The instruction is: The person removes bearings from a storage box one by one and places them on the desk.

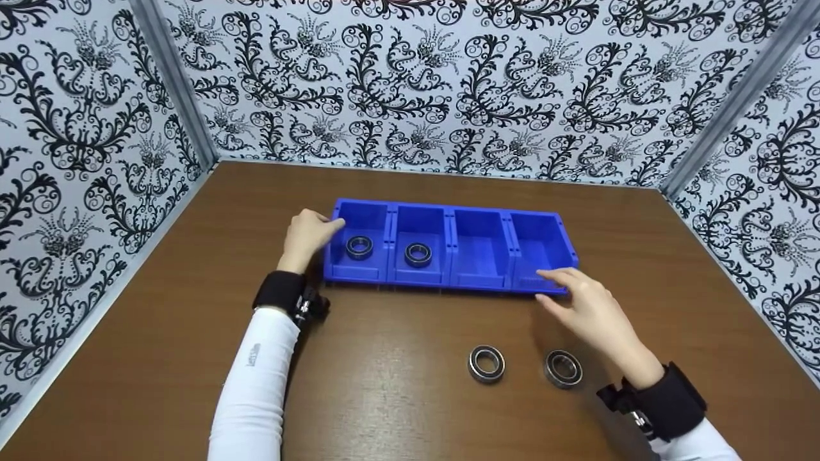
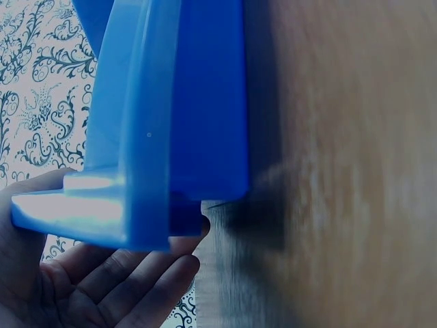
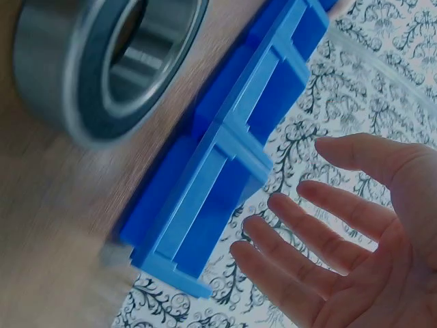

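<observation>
A blue four-compartment storage bin (image 1: 482, 256) stands on the brown table. At its left end my left hand (image 1: 309, 235) grips the side wall, thumb over the rim and fingers on the outer side, as the left wrist view shows with the bin's wall (image 2: 147, 123) between them. One bearing (image 1: 359, 248) lies in the leftmost compartment and another bearing (image 1: 418, 255) in the one beside it. Near the bin's front right corner, my right hand (image 1: 586, 307) holds nothing, its fingers spread in the right wrist view. Whether it touches the bin is unclear.
Two more bearings lie on the table in front of the bin: one bearing (image 1: 486, 364) toward the middle, the other bearing (image 1: 564, 369) below my right hand. Patterned wall panels (image 1: 423, 83) enclose the table (image 1: 160, 358) at the back and sides.
</observation>
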The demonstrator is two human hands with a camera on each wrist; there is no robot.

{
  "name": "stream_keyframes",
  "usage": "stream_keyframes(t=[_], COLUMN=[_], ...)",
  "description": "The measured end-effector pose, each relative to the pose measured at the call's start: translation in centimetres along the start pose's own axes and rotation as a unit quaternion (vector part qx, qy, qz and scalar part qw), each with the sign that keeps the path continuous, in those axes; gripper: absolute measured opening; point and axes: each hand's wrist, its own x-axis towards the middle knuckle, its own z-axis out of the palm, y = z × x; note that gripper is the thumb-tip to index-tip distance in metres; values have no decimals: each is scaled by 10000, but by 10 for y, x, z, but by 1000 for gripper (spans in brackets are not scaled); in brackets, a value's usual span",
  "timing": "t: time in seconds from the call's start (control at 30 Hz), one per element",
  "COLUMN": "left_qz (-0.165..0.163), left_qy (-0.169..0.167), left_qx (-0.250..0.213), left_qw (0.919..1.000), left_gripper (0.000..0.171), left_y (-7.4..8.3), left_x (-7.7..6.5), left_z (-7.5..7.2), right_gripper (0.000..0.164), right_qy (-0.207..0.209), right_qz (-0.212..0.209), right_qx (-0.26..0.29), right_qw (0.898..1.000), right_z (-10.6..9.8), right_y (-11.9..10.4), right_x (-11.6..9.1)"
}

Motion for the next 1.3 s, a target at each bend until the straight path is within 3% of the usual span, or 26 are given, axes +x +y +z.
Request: stream_keyframes(t=[0.3, 0.97, 1.3], left_qz=[-4, 32, -9], left_qy=[74, 26, 61], left_qx=[8, -10, 14], left_qw=[10000, 10000, 10000], left_gripper=[43, 48, 41], left_y=[1, 0, -1], left_x=[2, 4, 2], left_z=[0, 0, 1], right_gripper=[41, 40, 46], right_qy=[52, 738, 424], right_qz=[603, 1059, 1458], right_qx=[-17, 435, 418], right_qw=[9982, 9907, 9875], right_z=[-8, -8, -6], right_y=[19, 53, 66], right_x=[7, 21, 26])
